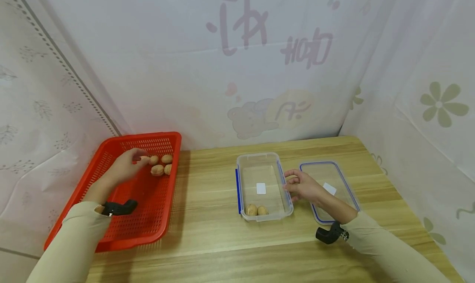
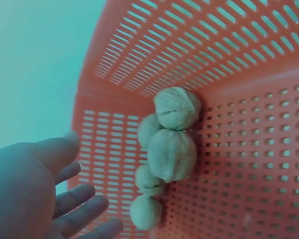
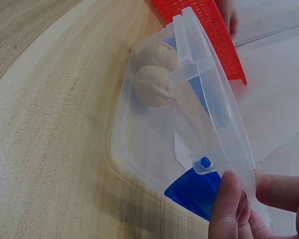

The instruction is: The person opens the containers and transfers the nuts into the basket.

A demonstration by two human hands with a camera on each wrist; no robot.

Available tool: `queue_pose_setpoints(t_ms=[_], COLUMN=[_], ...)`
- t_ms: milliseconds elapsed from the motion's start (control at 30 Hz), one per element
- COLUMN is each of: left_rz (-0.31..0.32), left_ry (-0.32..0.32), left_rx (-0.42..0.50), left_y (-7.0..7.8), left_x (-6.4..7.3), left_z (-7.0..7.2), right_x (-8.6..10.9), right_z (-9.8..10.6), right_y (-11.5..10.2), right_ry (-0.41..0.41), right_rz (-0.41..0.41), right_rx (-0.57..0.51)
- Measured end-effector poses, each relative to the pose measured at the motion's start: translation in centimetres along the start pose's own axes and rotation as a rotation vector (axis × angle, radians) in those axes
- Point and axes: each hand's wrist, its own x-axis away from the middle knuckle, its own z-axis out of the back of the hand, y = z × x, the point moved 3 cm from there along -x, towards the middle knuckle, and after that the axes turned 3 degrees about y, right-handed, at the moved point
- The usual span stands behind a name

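Note:
Over the red plastic basket [image 1: 168, 217], my left hand [image 1: 128, 165] reaches in with its fingers spread and nothing in its grasp. Several walnuts [image 1: 157, 170] lie clustered in a far corner of the basket, close by those fingertips; the left wrist view shows the walnuts [image 2: 172, 154] beside the hand [image 2: 35, 194]. My right hand [image 1: 302, 186] pinches the right side of a clear plastic box [image 1: 259, 171] near its rim, by a blue latch [image 3: 197, 191]. Two walnuts [image 1: 251, 210] sit inside the box at its near end.
A clear lid [image 1: 323, 169] with a blue seal lies flat on the wooden table [image 1: 208, 233], right of the box and partly under the right forearm. Printed curtains [image 1: 167, 68] hang behind the table and at both sides.

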Motion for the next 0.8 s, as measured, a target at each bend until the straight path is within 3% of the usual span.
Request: queue_pose_setpoints(t_ms=[200,400,800], left_rz=[0.015,-0.023,-0.165], left_ry=[-0.031,-0.050,-0.130], left_rx=[-0.013,-0.030,0.027], left_y=[1.1,2.6,7.7], left_x=[0.5,0.6,0.8], left_z=[0.6,0.5,-0.8], right_x=[-0.1,-0.1,-0.1], right_z=[0.1,0.1,0.1], right_y=[-0.1,0.0,0.2], right_ry=[0.007,0.004,-0.004], right_rz=[0.003,0.003,0.010], right_rx=[0.006,0.003,0.001])
